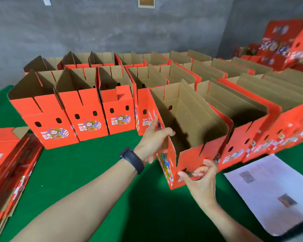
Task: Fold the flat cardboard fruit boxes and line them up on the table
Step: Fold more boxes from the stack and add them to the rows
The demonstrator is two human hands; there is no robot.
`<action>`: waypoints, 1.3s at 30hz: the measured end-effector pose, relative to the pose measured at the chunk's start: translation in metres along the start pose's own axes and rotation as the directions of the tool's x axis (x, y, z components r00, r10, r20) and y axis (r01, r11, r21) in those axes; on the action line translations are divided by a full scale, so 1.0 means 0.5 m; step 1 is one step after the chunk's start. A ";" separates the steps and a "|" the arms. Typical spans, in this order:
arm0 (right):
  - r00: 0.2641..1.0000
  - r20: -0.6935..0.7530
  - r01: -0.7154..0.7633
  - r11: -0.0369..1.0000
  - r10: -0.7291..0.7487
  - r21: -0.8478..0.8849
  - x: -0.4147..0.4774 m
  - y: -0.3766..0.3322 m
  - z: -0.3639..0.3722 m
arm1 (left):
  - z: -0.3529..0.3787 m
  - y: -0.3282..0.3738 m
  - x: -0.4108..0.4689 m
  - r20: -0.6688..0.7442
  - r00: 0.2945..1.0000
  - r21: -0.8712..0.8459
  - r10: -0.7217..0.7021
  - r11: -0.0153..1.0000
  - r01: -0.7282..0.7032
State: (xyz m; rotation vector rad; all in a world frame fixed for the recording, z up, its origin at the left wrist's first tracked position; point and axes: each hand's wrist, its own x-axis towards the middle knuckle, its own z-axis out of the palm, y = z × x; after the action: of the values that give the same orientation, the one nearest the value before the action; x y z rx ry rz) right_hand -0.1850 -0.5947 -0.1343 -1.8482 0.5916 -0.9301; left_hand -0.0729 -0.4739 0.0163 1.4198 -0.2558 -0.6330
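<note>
Left hand [153, 141] grips the left wall of the box [191, 117], thumb hooked over its top edge. Right hand [202, 179] has its fingers curled at the near panel by the oval hole; blurred, so I cannot tell if it really has hold. The box stands open-topped near-right on the green tabletop [94, 172], turned askew to the line and against the neighbour on its right.

Risks, as I judge them:
- the skewed box could snag its upright flaps on that neighbour as I square it up, and shove the row
- a one-sided grip on thin card may rack the walls
- the base isn't visible; if it isn't locked, the box could fold flat again
- the near corner is close to the paper sheet [269, 193] and could drag it

Counts:
- 2 hands, 1 box in them, 1 dark wristband [132, 160]
- near row, left of my box: 4 folded boxes [84, 110]
- near row, right: at least 3, blurred
- far row [129, 60]: about 6, exact count unclear
- 1 stack of flats [5, 163] near-left, number unreadable
- 1 paper sheet
- 1 red pile [287, 44] far-right, not countable
</note>
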 end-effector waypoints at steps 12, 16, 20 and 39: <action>0.998 -0.059 0.009 0.997 -0.014 -0.071 0.141 0.068 -0.053 | 0.070 0.006 0.114 0.128 0.990 -0.143 -0.057 0.987 0.075; 0.996 -0.075 0.034 0.994 -0.042 -0.104 0.168 0.084 -0.048 | 0.076 0.008 0.142 0.126 0.990 -0.152 -0.070 0.984 0.089; 0.994 -0.088 0.050 0.987 -0.065 -0.154 0.163 0.081 -0.042 | 0.095 0.010 0.178 0.127 0.987 -0.130 -0.094 0.985 0.110; 0.998 0.061 0.008 0.959 0.010 -0.285 0.079 -0.060 0.062 | -0.013 -0.044 0.092 0.017 0.995 0.098 -0.093 0.991 0.091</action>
State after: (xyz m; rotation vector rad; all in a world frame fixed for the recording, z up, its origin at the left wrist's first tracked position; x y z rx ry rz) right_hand -0.1364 -0.5937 -0.1019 -2.1248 0.7176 -0.8161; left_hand -0.0380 -0.4943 -0.0154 1.5258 -0.2422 -0.7204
